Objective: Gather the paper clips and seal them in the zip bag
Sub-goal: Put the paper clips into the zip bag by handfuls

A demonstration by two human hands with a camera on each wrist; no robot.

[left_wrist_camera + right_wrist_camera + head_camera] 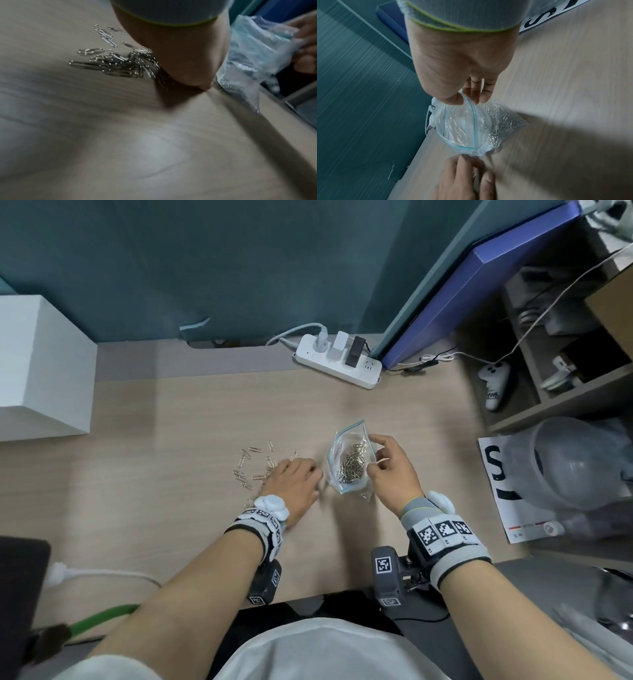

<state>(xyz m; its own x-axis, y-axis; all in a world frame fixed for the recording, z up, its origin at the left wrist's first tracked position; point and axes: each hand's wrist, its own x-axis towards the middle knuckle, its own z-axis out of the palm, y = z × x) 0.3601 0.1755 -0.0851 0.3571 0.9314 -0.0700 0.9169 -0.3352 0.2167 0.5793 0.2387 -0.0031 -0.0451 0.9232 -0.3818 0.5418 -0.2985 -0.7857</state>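
A clear zip bag (350, 462) with a blue seal, mouth open and part-filled with clips, stands right of loose silver paper clips (255, 465) beside the left hand (295, 486).

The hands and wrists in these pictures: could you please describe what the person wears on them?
Both forearms are bare. The left hand and right hand are gloveless. Each wrist carries a grey band with black-and-white square code tags, green-edged, and a dark camera unit underneath.

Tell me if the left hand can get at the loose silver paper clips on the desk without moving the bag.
Probably yes. The left hand lies flat on the light wooden desk, right beside the loose silver paper clips, nothing between. The clear zip bag, held by the right hand, sits on its other side.
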